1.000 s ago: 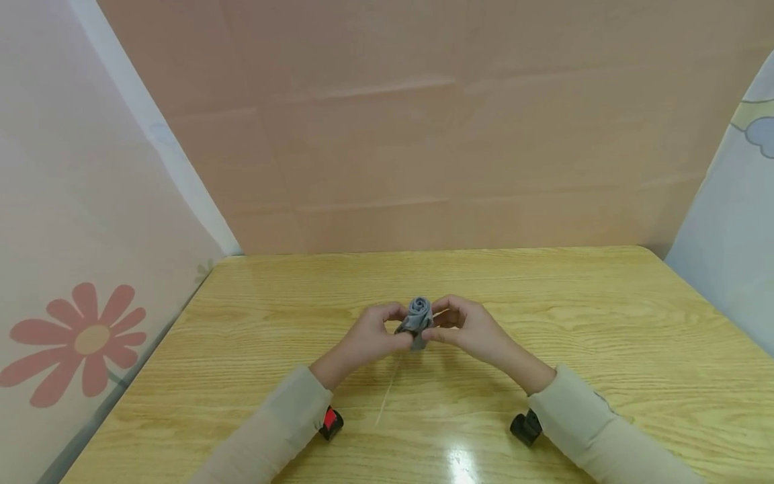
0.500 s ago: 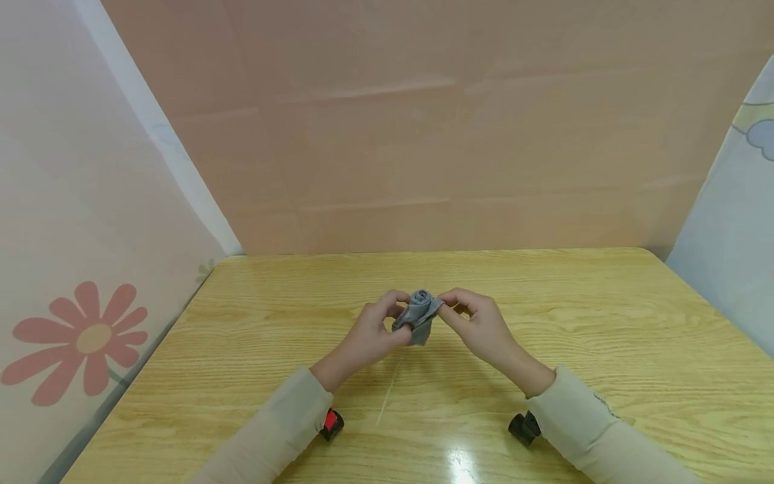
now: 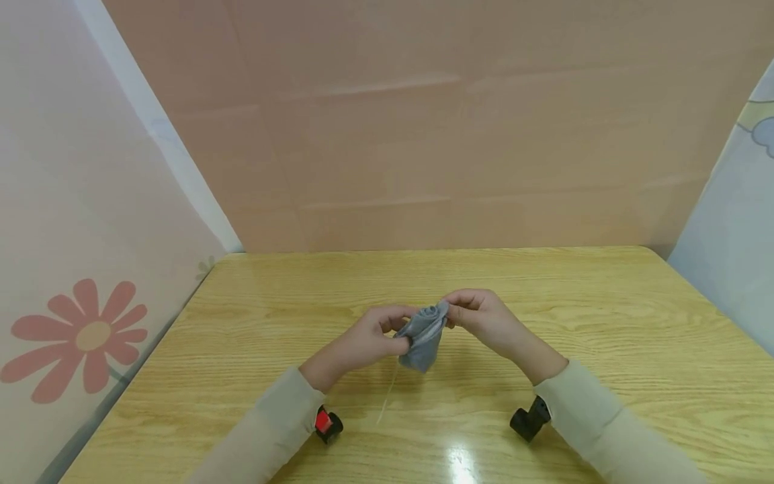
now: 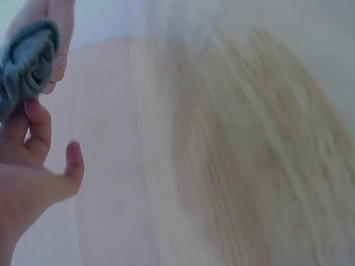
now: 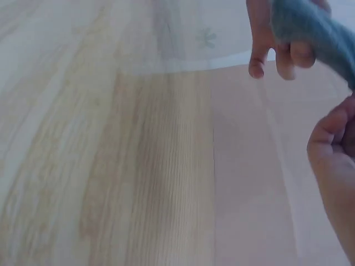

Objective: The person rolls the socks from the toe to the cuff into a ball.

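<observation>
Head view: two hands meet above the middle of one wooden table (image 3: 605, 316). The left hand (image 3: 369, 339) pinches the lower left side of a single grey cloth (image 3: 423, 333), thumb and fingers curled on it. The right hand (image 3: 484, 319) pinches the cloth's upper right edge. The cloth is rolled at its top and hangs loose below, held clear of the table between the two hands. One thin stick (image 3: 387, 396) lies on the table just below the cloth, near the left sleeve (image 3: 266, 437). Two black wrist cameras show, one under each wrist; the left one (image 3: 328, 423) has a red patch.

Left wrist view: blurred. The left hand (image 4: 28, 166) shows at the left edge, one fingertip touching the cloth (image 4: 28, 61), whose rolled end the other hand's fingers (image 4: 58, 22) grip.

Right wrist view: also blurred. The cloth (image 5: 310, 33) crosses the top right corner, the left hand's fingers (image 5: 266, 50) curled behind it; the right hand (image 5: 333, 149) sits below.
</observation>
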Motion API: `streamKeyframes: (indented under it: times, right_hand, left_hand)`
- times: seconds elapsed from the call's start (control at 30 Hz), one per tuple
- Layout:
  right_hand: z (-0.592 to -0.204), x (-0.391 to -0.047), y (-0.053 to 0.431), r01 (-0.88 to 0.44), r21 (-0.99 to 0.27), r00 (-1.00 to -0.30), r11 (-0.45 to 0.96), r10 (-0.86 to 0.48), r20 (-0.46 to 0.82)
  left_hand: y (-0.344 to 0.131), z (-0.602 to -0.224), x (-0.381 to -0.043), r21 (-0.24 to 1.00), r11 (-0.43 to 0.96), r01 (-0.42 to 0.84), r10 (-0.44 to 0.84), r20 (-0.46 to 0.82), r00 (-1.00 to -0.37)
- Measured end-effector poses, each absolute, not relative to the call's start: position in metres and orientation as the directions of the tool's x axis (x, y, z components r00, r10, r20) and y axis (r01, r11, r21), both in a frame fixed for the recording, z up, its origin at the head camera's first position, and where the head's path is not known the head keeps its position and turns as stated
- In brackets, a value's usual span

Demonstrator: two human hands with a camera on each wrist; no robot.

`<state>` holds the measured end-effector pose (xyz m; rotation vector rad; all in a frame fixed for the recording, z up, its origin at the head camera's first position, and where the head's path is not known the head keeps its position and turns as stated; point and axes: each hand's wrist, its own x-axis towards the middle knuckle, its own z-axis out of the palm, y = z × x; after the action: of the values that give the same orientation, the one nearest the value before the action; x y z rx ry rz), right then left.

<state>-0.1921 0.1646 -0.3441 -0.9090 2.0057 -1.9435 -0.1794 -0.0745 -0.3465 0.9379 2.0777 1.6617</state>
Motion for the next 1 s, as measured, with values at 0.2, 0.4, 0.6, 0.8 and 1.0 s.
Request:
streamKeyframes:
  times: [0.2, 0.4, 0.6, 0.8, 1.0]
  right_hand:
    - [-0.345, -0.198, 0.165, -0.16, -0.952, -0.639, -0.26, -0.708, 0.301]
    - [-0.347, -0.195, 0.16, -0.088, -0.982, -0.629, -0.17, -0.754, 0.187]
    - [-0.351, -0.194, 0.162, -0.073, -0.992, -0.664, -0.104, -0.737, 0.126]
    - [-0.35, -0.197, 0.164, -0.044, -0.995, -0.631, -0.084, -0.77, 0.093]
    - [-0.35, -0.197, 0.161, -0.052, -0.996, -0.549, -0.068, -0.832, 0.085]
  left_hand:
    - [-0.076, -0.343, -0.178, 0.941, 0.0, 0.338, 0.769, 0.216, -0.602]
    - [-0.076, -0.339, -0.176, 0.901, 0.021, 0.433, 0.799, 0.245, -0.549]
    - [-0.075, -0.341, -0.172, 0.853, 0.118, 0.508, 0.776, 0.24, -0.584]
    - [-0.07, -0.341, -0.167, 0.793, 0.195, 0.577, 0.767, 0.243, -0.593]
    - [-0.07, -0.341, -0.165, 0.718, 0.246, 0.651, 0.772, 0.26, -0.579]
